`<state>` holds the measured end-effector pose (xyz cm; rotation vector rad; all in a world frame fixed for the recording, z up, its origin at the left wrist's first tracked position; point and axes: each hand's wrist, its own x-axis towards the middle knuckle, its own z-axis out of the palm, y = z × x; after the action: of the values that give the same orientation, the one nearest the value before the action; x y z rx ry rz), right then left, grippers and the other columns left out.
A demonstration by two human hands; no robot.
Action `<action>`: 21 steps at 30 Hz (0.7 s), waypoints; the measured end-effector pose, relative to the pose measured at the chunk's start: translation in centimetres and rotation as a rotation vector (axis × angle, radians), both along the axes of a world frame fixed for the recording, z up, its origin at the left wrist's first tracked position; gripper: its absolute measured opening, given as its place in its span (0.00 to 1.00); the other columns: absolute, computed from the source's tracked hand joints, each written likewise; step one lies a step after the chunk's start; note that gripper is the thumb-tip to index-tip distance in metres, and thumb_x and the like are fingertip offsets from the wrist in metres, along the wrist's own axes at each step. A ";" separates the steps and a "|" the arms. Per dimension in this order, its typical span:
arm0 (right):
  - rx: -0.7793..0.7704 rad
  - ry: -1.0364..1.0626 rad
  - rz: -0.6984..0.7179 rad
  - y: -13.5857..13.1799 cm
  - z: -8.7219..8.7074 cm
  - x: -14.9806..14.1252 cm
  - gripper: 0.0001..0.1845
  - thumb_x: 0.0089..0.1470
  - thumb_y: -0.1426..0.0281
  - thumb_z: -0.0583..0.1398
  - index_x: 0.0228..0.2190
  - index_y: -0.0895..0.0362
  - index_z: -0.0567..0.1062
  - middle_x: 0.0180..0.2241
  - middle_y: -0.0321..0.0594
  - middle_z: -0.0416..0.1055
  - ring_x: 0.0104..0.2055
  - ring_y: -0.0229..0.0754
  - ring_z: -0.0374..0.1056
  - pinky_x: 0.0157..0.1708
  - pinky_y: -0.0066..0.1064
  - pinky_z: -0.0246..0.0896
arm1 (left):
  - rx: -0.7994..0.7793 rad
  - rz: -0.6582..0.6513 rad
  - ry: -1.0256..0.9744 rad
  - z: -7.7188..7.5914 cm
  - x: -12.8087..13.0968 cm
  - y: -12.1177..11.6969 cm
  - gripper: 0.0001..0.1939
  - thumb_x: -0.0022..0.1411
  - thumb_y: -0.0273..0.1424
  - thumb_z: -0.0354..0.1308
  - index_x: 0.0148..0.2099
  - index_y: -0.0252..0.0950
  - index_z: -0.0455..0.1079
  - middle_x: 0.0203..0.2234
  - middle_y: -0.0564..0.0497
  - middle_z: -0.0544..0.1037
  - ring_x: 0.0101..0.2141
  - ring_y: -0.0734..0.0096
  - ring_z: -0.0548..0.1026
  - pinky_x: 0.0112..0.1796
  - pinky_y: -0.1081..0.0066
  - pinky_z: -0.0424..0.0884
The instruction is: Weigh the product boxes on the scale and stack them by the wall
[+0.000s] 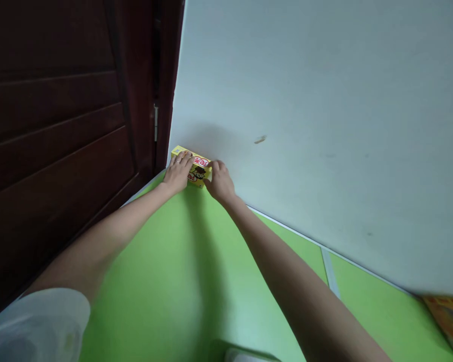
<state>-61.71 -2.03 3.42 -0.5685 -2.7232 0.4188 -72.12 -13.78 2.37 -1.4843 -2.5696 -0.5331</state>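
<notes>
A yellow carton box point(199, 173) with red-and-white lettering and a dark cartoon print sits low in the corner, against the wall and beside the door frame. My left hand point(178, 171), with a ring on one finger, lies over the box's top and front, its fingers bent over the upper edge. Around the right end of the same box my right hand point(220, 181) is closed, thumb at the front and fingers towards the back. Part of the box is hidden behind both hands.
A dark red-brown panelled door point(56, 115) with a metal hinge point(156, 123) stands at the left. The pale wall point(324, 110) bears a small mark. Green flooring point(154, 281) has a grey strip point(330, 271). An orange patterned item point(449, 319) lies at the right edge.
</notes>
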 end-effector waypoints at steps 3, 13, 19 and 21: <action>-0.023 0.014 0.035 0.1 0.7 0.2 0.15 0.51 0.76 0.57 0.43 0.60 0.65 0.46 0.55 0.68 0.48 0.54 0.65 0.47 0.46 0.62 | 0.012 -0.063 0.039 0.8 0.1 -1.3 0.29 0.58 0.19 0.47 0.62 0.27 0.58 0.62 0.37 0.61 0.64 0.55 0.53 0.63 0.57 0.45; -0.430 0.179 0.217 -2.3 7.1 20.0 0.11 0.53 0.68 0.58 0.39 0.56 0.64 0.47 0.46 0.68 0.48 0.48 0.66 0.39 0.40 0.72 | -0.001 -0.249 -0.150 6.7 10.5 -8.5 0.31 0.52 0.40 0.63 0.56 0.36 0.62 0.50 0.44 0.70 0.48 0.55 0.71 0.48 0.60 0.68; -0.605 0.037 0.181 -7.3 9.9 35.8 0.12 0.56 0.62 0.59 0.42 0.49 0.67 0.51 0.46 0.68 0.53 0.51 0.66 0.45 0.45 0.72 | 0.026 -0.342 -0.284 7.9 25.7 -15.6 0.25 0.53 0.47 0.61 0.50 0.42 0.67 0.38 0.48 0.75 0.36 0.58 0.75 0.35 0.65 0.71; -0.598 0.005 0.152 -8.8 9.4 38.9 0.13 0.56 0.60 0.59 0.43 0.47 0.67 0.52 0.47 0.68 0.51 0.52 0.68 0.44 0.46 0.72 | 0.028 -0.370 -0.292 7.5 28.6 -16.8 0.23 0.53 0.46 0.61 0.49 0.43 0.68 0.37 0.47 0.75 0.36 0.57 0.75 0.37 0.64 0.71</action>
<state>-22.80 -10.80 12.80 -0.4942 -2.6225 1.2912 -43.52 -30.60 9.83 -2.0209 -2.4751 -0.8857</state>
